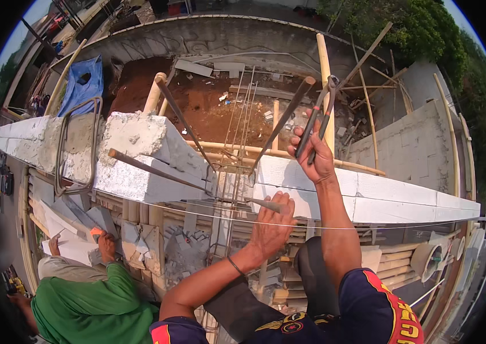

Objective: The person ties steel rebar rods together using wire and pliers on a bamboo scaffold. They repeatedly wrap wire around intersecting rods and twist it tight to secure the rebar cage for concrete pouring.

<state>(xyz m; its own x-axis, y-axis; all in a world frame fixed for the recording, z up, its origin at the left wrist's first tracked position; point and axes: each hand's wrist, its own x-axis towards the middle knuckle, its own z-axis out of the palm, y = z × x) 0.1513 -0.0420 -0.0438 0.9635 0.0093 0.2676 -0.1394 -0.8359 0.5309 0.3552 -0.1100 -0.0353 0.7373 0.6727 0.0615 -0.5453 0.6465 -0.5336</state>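
Observation:
My right hand (318, 157) is raised above the wall of white lightweight blocks (307, 172), gripping the dark and red handles of end-cutting pincers (321, 114). Their head points up and away from me. Lower down, my left hand (271, 228) lies against the near block, its fingers beside the top end of a steel reinforcing bar (269, 204). Whether the fingers grip that bar cannot be told. Several upright bars, including a right rear bar (284, 116), rise from a gap in the wall. Thin rods and ties (231, 193) show inside the gap.
A taut string line (337, 228) runs along the wall's near side. Bent steel stirrups (79, 146) hang over the left wall. A co-worker in a green sleeve (118, 284) crouches at left, one hand on an orange-handled saw (95, 232). Bamboo poles (324, 64) stand beyond.

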